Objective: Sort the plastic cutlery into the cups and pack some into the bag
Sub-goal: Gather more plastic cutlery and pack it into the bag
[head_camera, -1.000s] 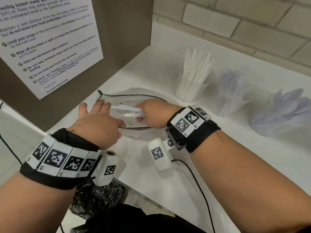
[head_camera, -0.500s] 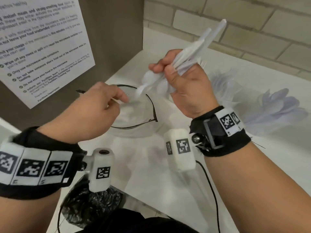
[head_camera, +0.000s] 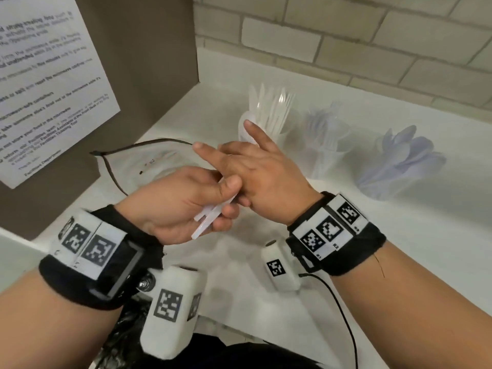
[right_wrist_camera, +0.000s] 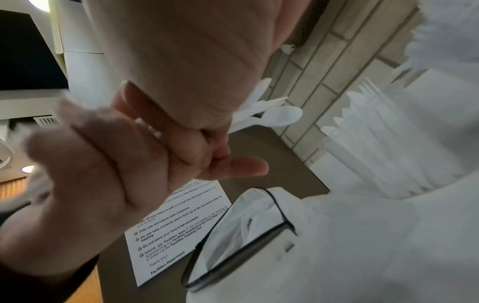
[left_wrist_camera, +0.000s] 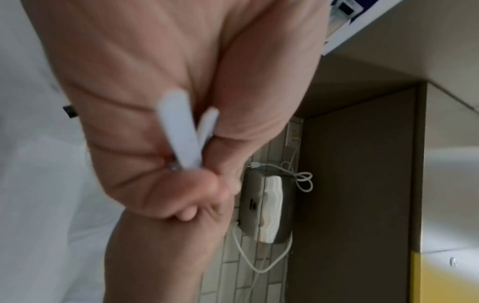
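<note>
Cutlery [head_camera: 213, 214] sits bunched in our left hand [head_camera: 175, 203], thumb clamped over it, above the surface [head_camera: 239, 262]; our right hand [head_camera: 261, 177] fans open, holding nothing; a loose pinch could scatter pieces short of the bag [head_camera: 127, 166].

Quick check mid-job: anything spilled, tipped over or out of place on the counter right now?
Nothing stands out. The three cups stand upright with cutlery inside, the clear bag lies open on the counter, and the left hand holds a few white pieces beside the right hand.
</note>
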Demonstrator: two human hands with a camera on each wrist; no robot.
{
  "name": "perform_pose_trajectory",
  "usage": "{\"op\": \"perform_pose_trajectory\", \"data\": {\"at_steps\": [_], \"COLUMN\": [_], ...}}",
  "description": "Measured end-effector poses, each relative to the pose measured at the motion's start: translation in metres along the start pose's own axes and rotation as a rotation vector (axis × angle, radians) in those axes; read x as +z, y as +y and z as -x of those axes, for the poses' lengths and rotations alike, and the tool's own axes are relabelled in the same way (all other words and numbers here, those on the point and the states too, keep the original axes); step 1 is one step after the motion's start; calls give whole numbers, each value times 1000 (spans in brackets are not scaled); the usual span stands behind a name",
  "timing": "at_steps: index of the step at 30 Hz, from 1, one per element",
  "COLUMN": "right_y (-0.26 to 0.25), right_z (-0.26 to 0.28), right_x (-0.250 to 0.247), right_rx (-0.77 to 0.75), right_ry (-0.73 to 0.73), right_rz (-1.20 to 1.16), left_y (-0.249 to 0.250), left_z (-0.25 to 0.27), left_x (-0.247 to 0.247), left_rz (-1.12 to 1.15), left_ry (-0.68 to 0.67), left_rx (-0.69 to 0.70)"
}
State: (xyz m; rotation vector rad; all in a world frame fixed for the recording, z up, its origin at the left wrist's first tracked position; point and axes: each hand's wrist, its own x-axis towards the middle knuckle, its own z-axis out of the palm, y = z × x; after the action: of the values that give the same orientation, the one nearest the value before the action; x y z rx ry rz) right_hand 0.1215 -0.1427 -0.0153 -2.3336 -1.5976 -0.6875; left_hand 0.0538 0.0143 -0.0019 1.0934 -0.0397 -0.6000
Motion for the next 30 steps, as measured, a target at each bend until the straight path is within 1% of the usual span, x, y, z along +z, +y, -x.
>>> {"op": "perform_pose_trajectory", "data": {"at_steps": [2,5,6,7,8,9,10,11,13,14,15,16,17,19,20,21,22,23,24,26,27,28,29,30], "right_y": [1,5,8,11,14,19,22,24,26,27,26,23,20,12,8,7,7,8,10,16,19,21,23,22], "right_z": [5,8,7,7,7,7,6,4,-2,-5,-8,-11,-13,-17,-18,-18,-17,-16,-15,-14,-13,-13,-11,-10], "right_x": [0,1,-2,-6,-12,-19,-25,-30,-35,-32,-28,-24,-21,-16,-14,-13,-12,-14,-15,-18,-20,-22,-22,-24], "right_rx": [9,31,76,147,225,302,393,518,834,965,1046,1068,1040,914,860,825,809,819,868,1035,1109,1145,1138,1108], "right_ry": [18,29,22,6,0,29,90,161,266,260,225,192,167,93,49,9,-21,-33,-9,109,134,110,46,-52], "right_rz": [21,86,63,-10,-129,-281,-456,-647,-1015,-1147,-1212,-1193,-1104,-874,-803,-777,-811,-893,-1005,-1181,-1197,-1184,-1168,-1151], "left_y": [-6,-14,-17,-19,-21,-22,-22,-23,-25,-26,-27,-28,-29,-29,-29,-29,-30,-31,-32,-34,-35,-35,-34,-34], "left_z": [-3,-8,-9,-9,-9,-8,-8,-7,-7,-7,-8,-9,-11,-15,-16,-17,-18,-19,-19,-19,-19,-20,-20,-20], "left_x": [3,6,5,3,0,-3,-5,-6,-7,-6,-4,-2,0,2,3,3,4,5,5,4,3,2,1,0], "left_rz": [-52,-224,-253,-263,-251,-234,-213,-195,-184,-191,-201,-212,-228,-263,-268,-261,-245,-229,-224,-247,-253,-246,-229,-206], "left_ry": [71,201,218,224,225,223,215,201,177,164,154,153,158,165,161,154,156,175,210,283,302,310,308,297], "left_rx": [0,2,6,15,24,28,30,31,18,13,12,15,22,47,57,66,74,83,94,126,138,142,138,128]}}
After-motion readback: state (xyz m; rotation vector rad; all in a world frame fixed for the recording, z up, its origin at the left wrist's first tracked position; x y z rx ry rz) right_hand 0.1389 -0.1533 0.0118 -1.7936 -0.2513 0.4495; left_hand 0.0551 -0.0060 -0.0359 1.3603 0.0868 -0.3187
